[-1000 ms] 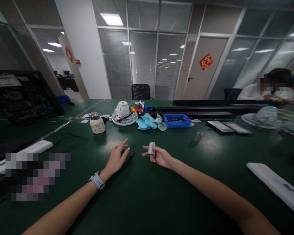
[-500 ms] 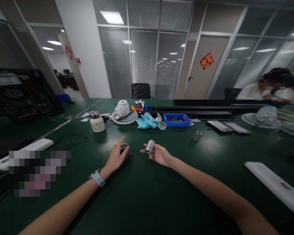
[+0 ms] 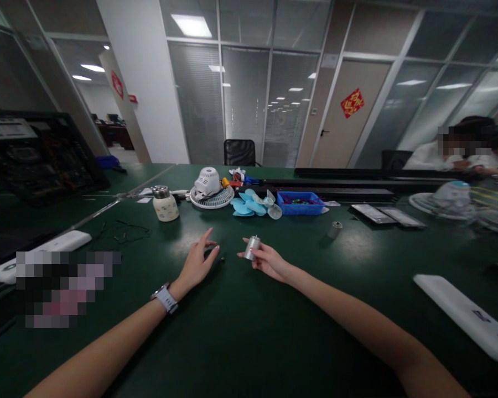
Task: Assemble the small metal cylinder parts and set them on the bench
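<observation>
My right hand (image 3: 268,260) holds a small silver metal cylinder (image 3: 252,246) by its fingertips just above the dark green table (image 3: 240,331). My left hand (image 3: 197,262), with a watch (image 3: 165,298) on its wrist, rests on the table a little to the left, fingers apart and holding nothing. A tiny dark part (image 3: 223,260) lies on the table between the two hands. A second small metal cylinder (image 3: 334,229) lies farther off to the right.
At the back stand a cream jar (image 3: 165,204), a white fan housing (image 3: 209,189), light blue fan blades (image 3: 251,204) and a blue tray (image 3: 301,203). White flat devices lie at the left (image 3: 45,249) and right (image 3: 465,315). Other people sit at the far right (image 3: 460,152).
The silver cylinder has turned in my right hand's fingers, tilting and coming back nearly upright. My left hand has stayed in place with a slight shift of its fingers.
</observation>
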Demonstrator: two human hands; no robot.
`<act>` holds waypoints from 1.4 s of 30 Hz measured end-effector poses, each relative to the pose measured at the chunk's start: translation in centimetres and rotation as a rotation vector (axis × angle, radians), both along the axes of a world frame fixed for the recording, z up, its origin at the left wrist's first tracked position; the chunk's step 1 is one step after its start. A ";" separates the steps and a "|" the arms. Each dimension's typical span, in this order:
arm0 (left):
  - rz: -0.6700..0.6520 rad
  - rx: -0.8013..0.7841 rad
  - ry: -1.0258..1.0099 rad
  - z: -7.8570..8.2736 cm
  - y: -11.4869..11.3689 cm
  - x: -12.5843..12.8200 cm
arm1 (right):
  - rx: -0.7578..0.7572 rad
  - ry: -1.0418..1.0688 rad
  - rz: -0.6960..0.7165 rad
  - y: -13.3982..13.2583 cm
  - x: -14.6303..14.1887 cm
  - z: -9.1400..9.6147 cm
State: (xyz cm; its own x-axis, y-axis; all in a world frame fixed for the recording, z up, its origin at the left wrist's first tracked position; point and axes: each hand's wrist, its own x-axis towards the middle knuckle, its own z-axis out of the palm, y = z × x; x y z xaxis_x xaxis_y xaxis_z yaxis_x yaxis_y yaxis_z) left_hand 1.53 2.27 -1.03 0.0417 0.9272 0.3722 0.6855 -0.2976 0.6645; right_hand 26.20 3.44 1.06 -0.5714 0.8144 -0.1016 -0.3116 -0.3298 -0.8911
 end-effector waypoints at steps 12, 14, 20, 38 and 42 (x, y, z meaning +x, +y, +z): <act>-0.008 0.011 0.010 -0.2 0.1 -0.1 | 0.533 -0.507 -0.522 -1.0 0.3 -1.1; -0.010 0.021 0.011 -0.1 -0.1 0.0 | 0.570 -0.548 -0.651 0.0 2.2 -1.3; -0.026 0.026 0.022 -0.1 -0.1 0.0 | 0.524 -0.652 -1.005 2.5 11.6 -3.1; -0.004 0.023 -0.003 -0.3 0.2 -0.2 | 0.905 -0.896 -1.302 -0.5 13.4 -0.3; 0.028 0.020 -0.054 -0.6 0.5 -0.3 | 0.971 -0.808 -0.594 -2.4 5.3 0.0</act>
State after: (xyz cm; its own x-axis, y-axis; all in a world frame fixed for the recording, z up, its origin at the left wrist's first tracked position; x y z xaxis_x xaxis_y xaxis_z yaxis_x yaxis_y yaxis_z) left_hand 1.21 2.73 -1.58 -0.0049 0.9202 0.3915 0.6571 -0.2922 0.6949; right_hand 31.46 1.01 1.10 -0.1745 0.8455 0.5047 0.5189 0.5146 -0.6826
